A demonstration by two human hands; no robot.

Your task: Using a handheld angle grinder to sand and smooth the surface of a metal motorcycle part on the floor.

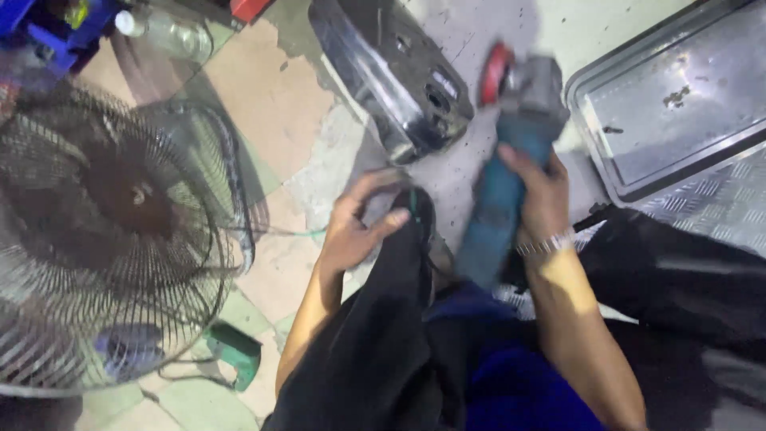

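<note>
My right hand (536, 191) grips the teal body of an angle grinder (504, 172), whose red disc (495, 73) and grey head point away from me, close to a glossy black curved panel (391, 76) lying on the floor. The grinder is blurred by motion. My left hand (361, 223) rests on the black trouser fabric (375, 319) over my knee, fingers curled on the cloth near a green cord. A metal wristband sits on my right wrist.
A round wire-cage floor fan (112, 231) fills the left side. A green power tool (235, 351) lies on the floor below the fan. A grey metal tray (670, 96) on chequer plate lies at the upper right. A clear plastic bottle (171, 32) and blue items sit at the top left.
</note>
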